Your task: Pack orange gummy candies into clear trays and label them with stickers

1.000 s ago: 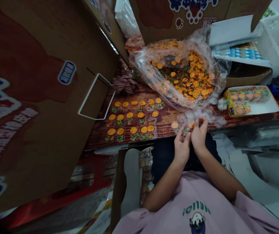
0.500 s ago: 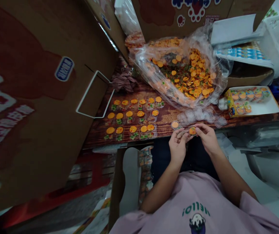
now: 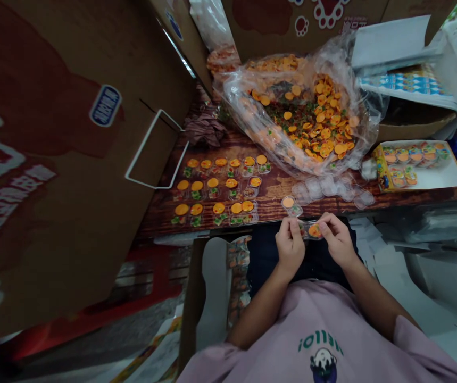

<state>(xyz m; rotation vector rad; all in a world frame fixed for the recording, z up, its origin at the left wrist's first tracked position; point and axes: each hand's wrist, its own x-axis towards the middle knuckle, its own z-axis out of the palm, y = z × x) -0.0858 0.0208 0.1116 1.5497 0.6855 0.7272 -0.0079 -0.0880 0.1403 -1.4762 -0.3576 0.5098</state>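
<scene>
Between both hands I hold a small clear plastic case (image 3: 314, 231) with an orange disc inside, just off the table's front edge above my lap. My left hand (image 3: 290, 243) pinches its left end, fingers closed. On its right end, my right hand (image 3: 338, 239) grips with thumb and fingertips. Just beyond the left hand, another clear case (image 3: 289, 203) with an orange disc lies by the table edge. Several empty clear cases (image 3: 327, 186) overlap behind the hands. To the left, filled cases (image 3: 218, 208) with orange discs and green bits stand in three rows.
A clear plastic bag (image 3: 248, 127) of loose orange discs and green bits lies open at the back of the table (image 3: 272, 213). An open display box (image 3: 439, 178) holds several filled cases at right. Large cartons (image 3: 72, 213) stand left and behind. A crumpled brown cloth (image 3: 204, 130) lies nearby.
Both hands have come slightly down toward my lap with the clear case. The case now lies flatter and straighter between them. The view has shifted a little.
</scene>
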